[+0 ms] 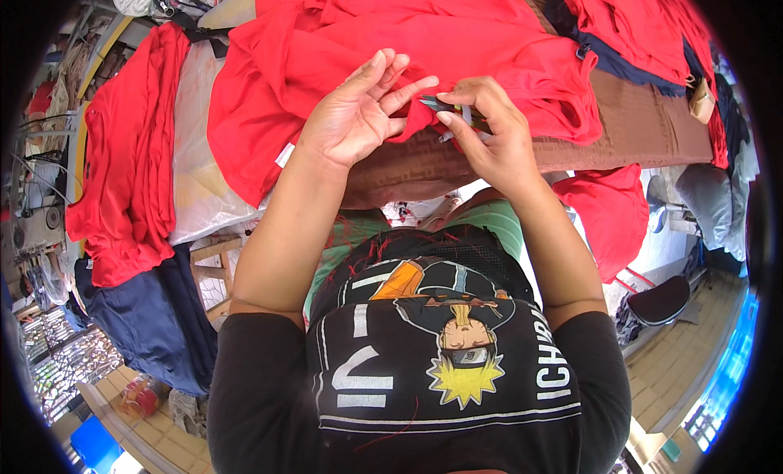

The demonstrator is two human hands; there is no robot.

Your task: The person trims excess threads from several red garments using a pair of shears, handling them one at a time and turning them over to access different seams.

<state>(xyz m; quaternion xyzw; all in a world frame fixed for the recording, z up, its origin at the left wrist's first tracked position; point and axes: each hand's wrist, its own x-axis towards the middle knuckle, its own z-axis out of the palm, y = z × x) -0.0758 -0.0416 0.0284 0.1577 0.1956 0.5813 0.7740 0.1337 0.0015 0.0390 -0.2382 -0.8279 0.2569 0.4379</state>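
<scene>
A red garment (342, 34) lies spread over the table in front of me, its near edge hanging by the table's front. My left hand (352, 119) is raised above it, palm turned up and fingers apart, with nothing in it. In my right hand (497, 136), between thumb and fingers, is a small pair of thread snips (434, 104). Their dark blades point left toward my left fingertips, over the red fabric. The rest of the snips is partly hidden by the fingers. A small white label (285, 154) shows on the garment near my left wrist.
The table has a brown patterned cover (652, 119). Another red garment (134, 148) hangs at the left above dark navy cloth (151, 327). Red and navy garments (628, 34) are heaped at the far right. Red fabric (608, 213) and a dark stool (659, 299) are lower right.
</scene>
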